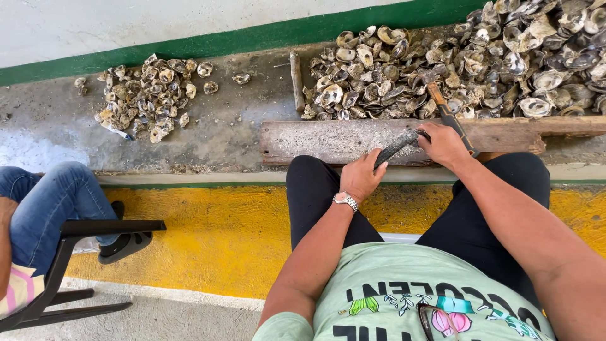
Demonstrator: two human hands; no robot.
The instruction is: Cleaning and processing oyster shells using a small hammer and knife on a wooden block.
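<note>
My left hand [362, 175], with a silver watch on the wrist, grips a long dark oyster [396, 146] and holds it against a worn wooden plank [328, 140]. My right hand [443, 143] closes around a tool with a brown handle [449, 113] and meets the far end of the oyster. Both hands sit above my knees in black trousers. Beyond the plank lies a large heap of open oyster shells [467, 63].
A smaller pile of shells [148, 95] lies on the concrete at the left. A grey rod [296, 79] rests beside the big heap. Another person in blue jeans [47, 202] sits on a black chair [69, 265] at the left. A yellow painted strip [208, 233] runs below the plank.
</note>
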